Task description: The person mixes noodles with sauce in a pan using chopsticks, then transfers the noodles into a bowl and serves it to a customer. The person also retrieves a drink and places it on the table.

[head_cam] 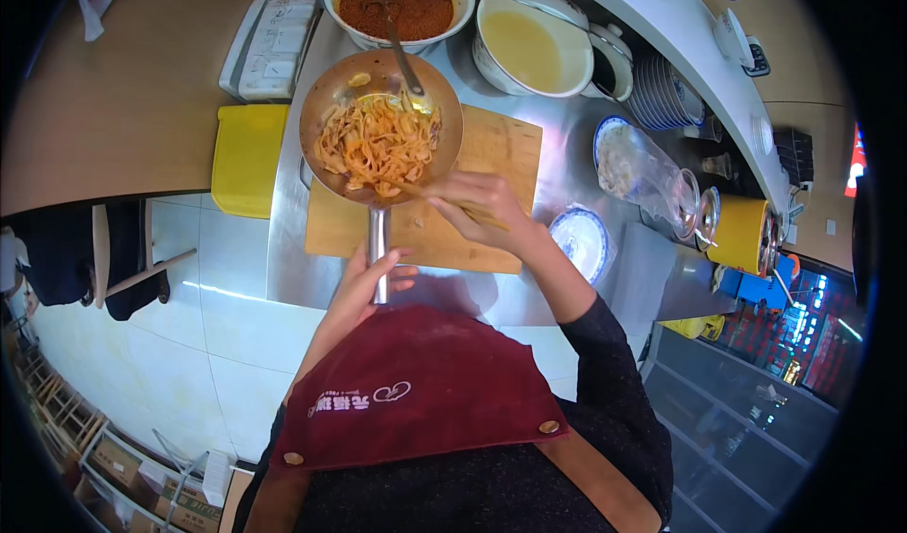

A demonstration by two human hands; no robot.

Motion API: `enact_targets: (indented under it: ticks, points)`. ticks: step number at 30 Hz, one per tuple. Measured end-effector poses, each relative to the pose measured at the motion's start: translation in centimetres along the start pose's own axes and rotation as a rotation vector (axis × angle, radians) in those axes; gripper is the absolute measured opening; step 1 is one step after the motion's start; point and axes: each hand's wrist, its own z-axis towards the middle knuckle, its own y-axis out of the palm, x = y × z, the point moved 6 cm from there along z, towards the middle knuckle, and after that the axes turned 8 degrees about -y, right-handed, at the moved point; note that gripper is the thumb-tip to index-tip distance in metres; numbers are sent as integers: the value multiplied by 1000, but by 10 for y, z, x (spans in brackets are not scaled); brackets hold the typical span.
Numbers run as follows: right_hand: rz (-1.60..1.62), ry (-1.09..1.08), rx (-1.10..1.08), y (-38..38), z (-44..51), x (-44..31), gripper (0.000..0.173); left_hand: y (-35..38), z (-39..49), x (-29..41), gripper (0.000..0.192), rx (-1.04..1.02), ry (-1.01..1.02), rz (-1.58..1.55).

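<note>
My left hand [360, 278] is wrapped around the metal handle [380, 239] of a copper-coloured frying pan [312, 118], thumb over the top. In the pan lies a heap of orange-tinted strips of food [375, 139], perhaps wide noodles, with some oil at the far side. Wooden chopsticks [484, 217] are gripped in my right hand [489, 203], their tips at the near edge of the food. Beneath the pan is a wooden cutting board [496, 143]; whether the pan rests on it cannot be told.
Behind the pan stands a bowl of red chilli sauce [397, 1], its spoon handle [409, 72] reaching over the pan. A pot of yellowish broth [521, 47], stacked plates [666, 93], a bagged dish [623, 164] and a plastic-covered plate [581, 242] occupy the right. A yellow bin [248, 161] stands left.
</note>
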Motion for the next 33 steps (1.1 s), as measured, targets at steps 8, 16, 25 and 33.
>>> enact_targets:
  ticks: [8, 16, 25, 33]
  points:
    - [-223, 120, 400, -18, -3, 28, 7, -11, -16, -3, 25, -118, -111, 46]
    - [-90, 93, 111, 11, -9, -41, 7, -24, -25, -5, 25, -214, -172, 165]
    - [-259, 231, 416, -6, -32, -15, 7, -31, -28, -1, 38, -256, -184, 218]
    - [-202, 143, 259, 3, -17, -21, 6, -30, -19, 12, 42, -318, -208, 305]
